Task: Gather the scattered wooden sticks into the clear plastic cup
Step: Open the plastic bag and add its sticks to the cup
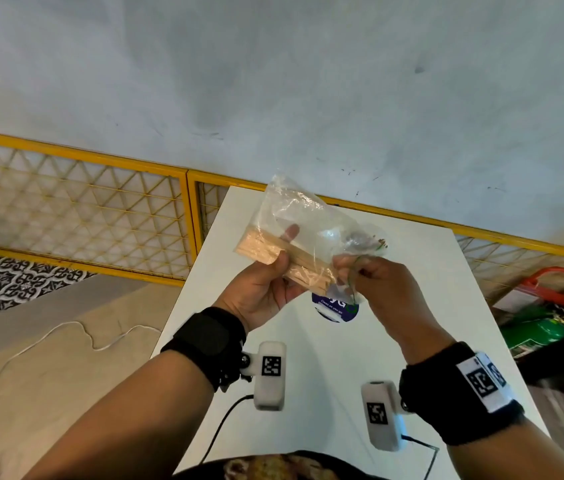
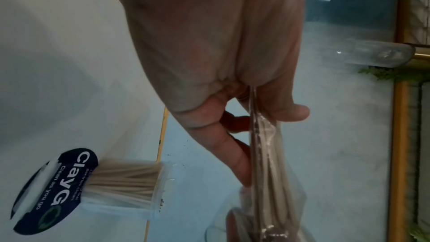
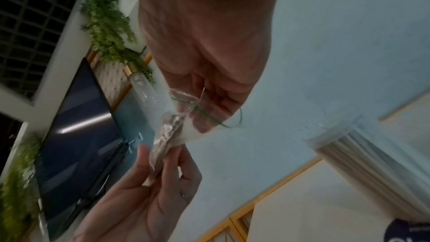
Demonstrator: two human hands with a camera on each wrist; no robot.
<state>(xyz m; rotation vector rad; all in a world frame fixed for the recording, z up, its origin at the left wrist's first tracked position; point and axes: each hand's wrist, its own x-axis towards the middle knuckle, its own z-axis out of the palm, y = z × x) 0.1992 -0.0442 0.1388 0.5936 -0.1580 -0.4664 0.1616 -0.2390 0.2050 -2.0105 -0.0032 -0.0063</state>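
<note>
Your left hand holds a clear bag of wooden sticks above the white table, thumb and fingers clamped on it. Your right hand pinches the bag's end. The plastic cup, standing on the table, holds sticks.

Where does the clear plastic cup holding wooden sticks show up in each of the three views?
Head: not visible; the hands and bag cover that spot.
Left wrist: clear plastic cup lower left, on the blue sticker.
Right wrist: right edge, the cup above the sticker's corner.
Shared landmark: the blue sticker on the white table.
</note>
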